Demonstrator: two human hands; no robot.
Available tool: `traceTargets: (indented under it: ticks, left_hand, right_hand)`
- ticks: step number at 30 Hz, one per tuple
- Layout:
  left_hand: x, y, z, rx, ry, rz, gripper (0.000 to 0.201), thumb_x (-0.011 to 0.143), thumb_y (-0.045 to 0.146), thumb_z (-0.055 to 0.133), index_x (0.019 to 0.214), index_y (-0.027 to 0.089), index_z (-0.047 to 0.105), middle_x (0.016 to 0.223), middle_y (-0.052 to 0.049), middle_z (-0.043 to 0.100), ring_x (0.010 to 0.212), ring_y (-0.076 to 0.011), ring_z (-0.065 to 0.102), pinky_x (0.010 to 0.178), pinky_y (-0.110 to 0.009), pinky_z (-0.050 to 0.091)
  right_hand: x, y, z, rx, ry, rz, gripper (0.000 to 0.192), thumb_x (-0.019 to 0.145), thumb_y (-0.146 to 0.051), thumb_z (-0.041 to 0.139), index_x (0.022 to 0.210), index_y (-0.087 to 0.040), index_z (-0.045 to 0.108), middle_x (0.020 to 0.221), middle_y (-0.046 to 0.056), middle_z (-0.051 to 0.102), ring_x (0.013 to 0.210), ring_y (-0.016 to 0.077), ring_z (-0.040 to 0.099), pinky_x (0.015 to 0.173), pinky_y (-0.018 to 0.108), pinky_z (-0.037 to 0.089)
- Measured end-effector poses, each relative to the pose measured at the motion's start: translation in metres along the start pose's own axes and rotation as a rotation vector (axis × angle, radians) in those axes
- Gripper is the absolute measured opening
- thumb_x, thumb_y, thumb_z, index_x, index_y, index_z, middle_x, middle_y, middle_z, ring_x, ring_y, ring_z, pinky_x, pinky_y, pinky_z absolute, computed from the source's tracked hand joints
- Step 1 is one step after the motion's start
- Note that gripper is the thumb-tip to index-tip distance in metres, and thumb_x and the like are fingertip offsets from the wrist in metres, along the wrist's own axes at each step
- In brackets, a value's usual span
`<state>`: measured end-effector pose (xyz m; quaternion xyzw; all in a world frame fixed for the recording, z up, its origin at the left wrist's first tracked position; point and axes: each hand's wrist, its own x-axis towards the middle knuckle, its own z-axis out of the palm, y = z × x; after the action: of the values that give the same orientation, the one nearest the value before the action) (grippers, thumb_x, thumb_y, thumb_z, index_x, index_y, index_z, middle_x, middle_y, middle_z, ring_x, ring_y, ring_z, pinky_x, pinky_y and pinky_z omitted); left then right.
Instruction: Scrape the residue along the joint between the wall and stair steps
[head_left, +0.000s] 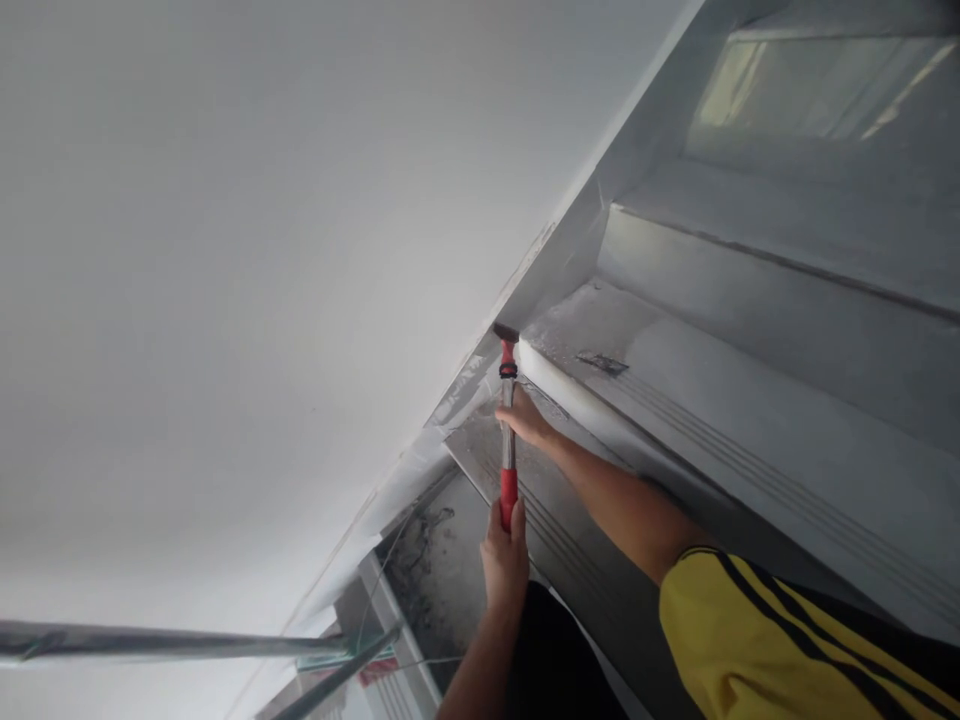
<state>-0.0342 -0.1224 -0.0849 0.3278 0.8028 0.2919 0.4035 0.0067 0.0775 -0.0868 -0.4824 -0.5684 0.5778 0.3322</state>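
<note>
A long-handled scraper (509, 450) with a red grip, a metal shaft and a red head stands nearly upright in the view. My left hand (505, 560) is wrapped round the lower end of its red grip. Higher up, my right hand (523, 414) is closed on the metal shaft. The dark blade at the top meets the grey skirting (551, 265) where it borders the white wall (225, 250). Whitish smears mark the skirting just below the blade. Part of the shaft is hidden behind my right fingers.
Stair steps (720, 420) with grooved edges rise to the right. Dust and a dark scrap (602, 363) lie on one tread. A stained dark step (442, 545) is lower down. Metal poles (172, 641) cross at the bottom left.
</note>
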Motion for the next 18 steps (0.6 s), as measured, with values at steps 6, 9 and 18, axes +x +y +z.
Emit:
traceTargets:
  ticks: [6,9,18]
  left_hand:
    - [-0.002,-0.003,0.003,0.011,0.007,-0.081,0.05,0.086,0.056,0.038,0.116,0.018,0.054,0.089,-0.011,0.067,0.086,-0.0263,0.063,0.07,-0.03,0.042]
    - [-0.003,-0.005,0.004,0.022,0.003,-0.038,0.046,0.087,0.055,0.036,0.111,0.02,0.055,0.088,-0.01,0.067,0.084,-0.026,0.063,0.068,-0.03,0.041]
    - [-0.009,-0.009,-0.018,0.057,0.031,-0.019,0.043,0.086,0.056,0.037,0.101,0.02,0.057,0.077,-0.006,0.065,0.072,-0.0228,0.061,0.062,-0.027,0.039]
  right_hand:
    - [-0.003,0.002,0.003,0.021,-0.037,0.041,0.028,0.056,-0.019,0.055,0.081,-0.02,0.041,0.064,-0.006,0.048,0.057,0.0113,0.048,0.05,0.021,0.036]
    - [-0.004,0.004,0.004,0.049,-0.02,0.029,0.028,0.057,-0.019,0.054,0.082,-0.021,0.041,0.064,-0.006,0.047,0.056,0.0113,0.048,0.05,0.021,0.036]
    - [-0.007,0.014,0.026,0.108,-0.019,0.058,0.027,0.06,-0.019,0.052,0.083,-0.021,0.039,0.06,-0.007,0.047,0.053,0.0111,0.049,0.049,0.021,0.037]
